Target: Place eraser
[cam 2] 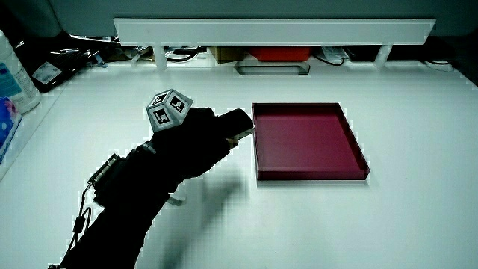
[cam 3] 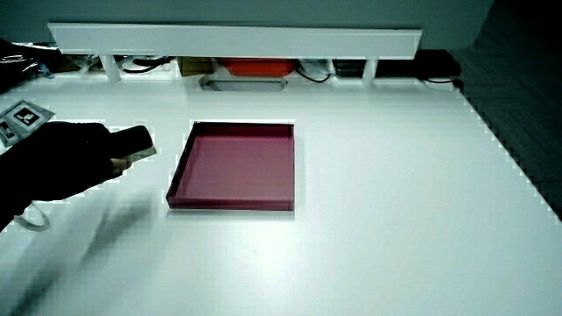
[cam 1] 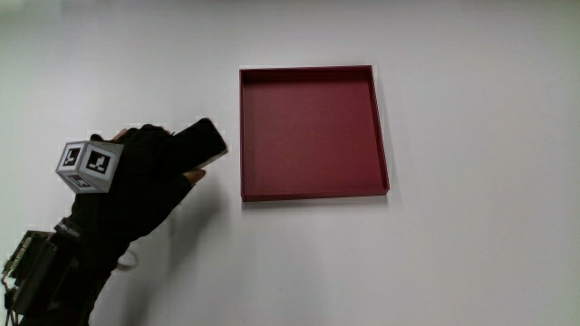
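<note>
Hand (cam 1: 136,177) gripping dark eraser (cam 1: 201,143), raised above white tabletop (cam 1: 453,263) just beside red tray (cam 1: 314,192); eraser apart from tray rim, nothing inside.

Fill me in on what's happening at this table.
A gloved hand holds a dark eraser in its fingers, beside a shallow red tray on the white table. The eraser sticks out of the fingers toward the tray but has not reached its rim, as both side views also show. Nothing lies in the tray. The eraser has not yet been put down.
</note>
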`<state>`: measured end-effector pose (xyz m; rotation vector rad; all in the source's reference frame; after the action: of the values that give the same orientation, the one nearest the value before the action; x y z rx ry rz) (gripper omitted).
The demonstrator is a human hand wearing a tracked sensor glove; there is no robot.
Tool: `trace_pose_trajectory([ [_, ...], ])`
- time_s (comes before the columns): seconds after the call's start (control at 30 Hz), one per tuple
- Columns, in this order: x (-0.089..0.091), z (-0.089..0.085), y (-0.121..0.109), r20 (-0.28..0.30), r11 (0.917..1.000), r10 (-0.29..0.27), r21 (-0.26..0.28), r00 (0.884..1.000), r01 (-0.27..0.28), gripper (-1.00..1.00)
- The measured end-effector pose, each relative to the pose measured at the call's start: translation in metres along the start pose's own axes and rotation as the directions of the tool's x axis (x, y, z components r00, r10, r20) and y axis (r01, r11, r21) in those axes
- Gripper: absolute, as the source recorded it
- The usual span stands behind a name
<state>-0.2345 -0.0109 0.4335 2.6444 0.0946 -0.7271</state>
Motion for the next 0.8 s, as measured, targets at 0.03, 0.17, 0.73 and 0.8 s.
trace_pose_trajectory([
  [0.03, -0.005, -0.001, 0.0, -0.017, 0.9999, 0.009, 0.007, 1.0, -0.009, 0.0],
  [0.17, -0.032, -0.009, 0.003, -0.013, 0.9952, 0.086, -0.045, 0.996, -0.087, 0.0],
  [0.73, -0.087, -0.033, 0.009, 0.0, 0.9797, 0.19, -0.067, 0.982, -0.189, 0.0],
  [0.8, -0.091, -0.035, 0.01, 0.023, 0.9795, 0.185, -0.086, 0.982, -0.182, 0.0],
])
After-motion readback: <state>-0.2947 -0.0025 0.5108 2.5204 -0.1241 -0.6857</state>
